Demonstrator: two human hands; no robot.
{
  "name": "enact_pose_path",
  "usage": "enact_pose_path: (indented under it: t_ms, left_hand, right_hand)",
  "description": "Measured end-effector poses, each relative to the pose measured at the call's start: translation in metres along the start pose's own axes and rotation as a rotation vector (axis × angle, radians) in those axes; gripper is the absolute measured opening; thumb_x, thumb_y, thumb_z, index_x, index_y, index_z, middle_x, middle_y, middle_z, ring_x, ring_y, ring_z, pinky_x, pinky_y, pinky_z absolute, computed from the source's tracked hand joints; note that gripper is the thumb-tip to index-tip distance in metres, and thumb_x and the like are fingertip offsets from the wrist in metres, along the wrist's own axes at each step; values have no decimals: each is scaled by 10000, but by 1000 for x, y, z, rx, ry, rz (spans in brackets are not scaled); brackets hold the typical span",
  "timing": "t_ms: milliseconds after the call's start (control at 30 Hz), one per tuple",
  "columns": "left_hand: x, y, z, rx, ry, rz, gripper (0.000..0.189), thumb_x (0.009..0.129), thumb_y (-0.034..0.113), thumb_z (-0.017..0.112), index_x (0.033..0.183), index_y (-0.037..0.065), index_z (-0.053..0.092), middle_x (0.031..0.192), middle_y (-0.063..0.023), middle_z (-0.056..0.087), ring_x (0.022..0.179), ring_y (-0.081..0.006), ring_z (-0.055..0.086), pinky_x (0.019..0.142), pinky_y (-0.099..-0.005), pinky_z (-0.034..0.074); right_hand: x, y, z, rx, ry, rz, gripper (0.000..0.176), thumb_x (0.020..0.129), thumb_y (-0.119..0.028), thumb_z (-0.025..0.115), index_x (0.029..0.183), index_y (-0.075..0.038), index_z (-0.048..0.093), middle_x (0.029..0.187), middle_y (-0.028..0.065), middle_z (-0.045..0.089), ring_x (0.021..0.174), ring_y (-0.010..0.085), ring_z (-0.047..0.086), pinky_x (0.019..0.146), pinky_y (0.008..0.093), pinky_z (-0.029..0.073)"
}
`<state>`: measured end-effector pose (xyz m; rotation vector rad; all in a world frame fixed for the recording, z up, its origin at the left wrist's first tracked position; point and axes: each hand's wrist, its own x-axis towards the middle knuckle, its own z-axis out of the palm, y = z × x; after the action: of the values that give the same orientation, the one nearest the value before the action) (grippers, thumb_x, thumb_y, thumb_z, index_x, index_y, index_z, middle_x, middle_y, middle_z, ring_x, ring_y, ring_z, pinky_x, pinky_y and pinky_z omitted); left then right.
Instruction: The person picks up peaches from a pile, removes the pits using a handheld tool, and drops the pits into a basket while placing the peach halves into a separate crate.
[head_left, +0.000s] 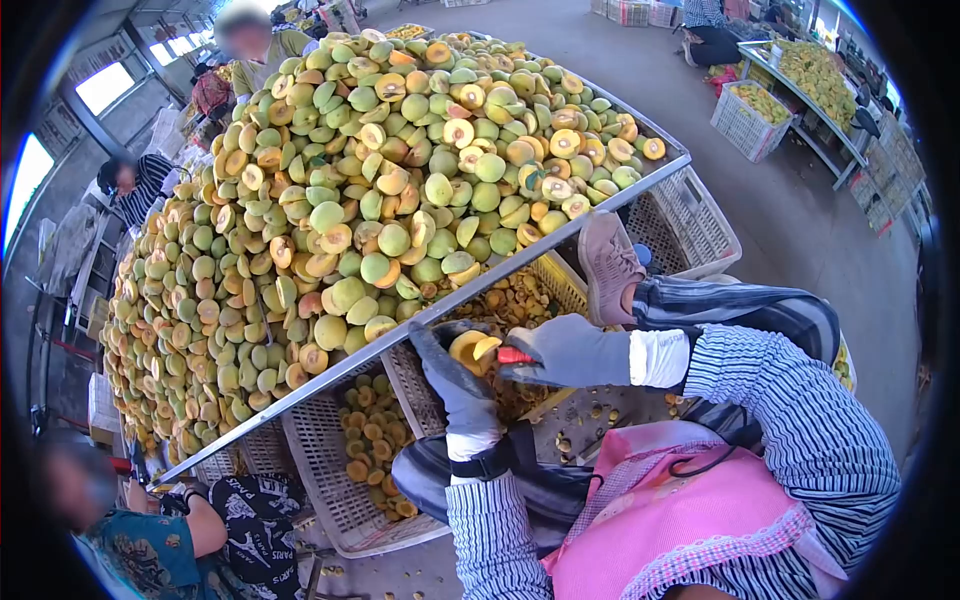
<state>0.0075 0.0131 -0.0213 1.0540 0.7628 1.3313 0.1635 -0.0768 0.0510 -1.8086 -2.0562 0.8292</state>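
My left hand (455, 375), in a grey glove, is closed around a cut peach (470, 350) with yellow flesh showing. From the right, my gloved right hand (575, 350) grips a small tool with a red handle (515, 356); its working end is at the peach and cannot be made out. Both hands are just below the metal edge of a table heaped with green and yellow halved peaches (400, 190). Beneath them, a yellow crate (560, 285) contains peach scraps (510, 300).
A white crate (310, 440) of peach halves (375, 440) stands under the table on the left. Another crate (700, 215) is at the right, near my shoe (605, 265). A co-worker (150, 540) sits at lower left; others work behind the heap. Fruit pieces litter the floor.
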Motion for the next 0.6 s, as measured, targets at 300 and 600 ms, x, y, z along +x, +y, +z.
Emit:
enact_pose_path:
  t_ms: [300,600]
  left_hand:
    - [-6,30,-5,-253,-8,-134,401,835,44,746,1121,6,468,1097,-133,576,955,-243,619,859,-442,582]
    - [-4,48,4,792,-246,385,360,879,125,682,1191,24,533,1143,-103,618,1061,-268,608,945,-396,507]
  right_hand:
    - [-11,62,34,-223,-5,264,467,888,-491,594,1059,-60,538,821,206,667,763,413,660,657,506,506]
    - [68,9,21,274,546,-187,465,884,-409,659,1121,-20,563,886,192,651,747,359,650,637,433,502]
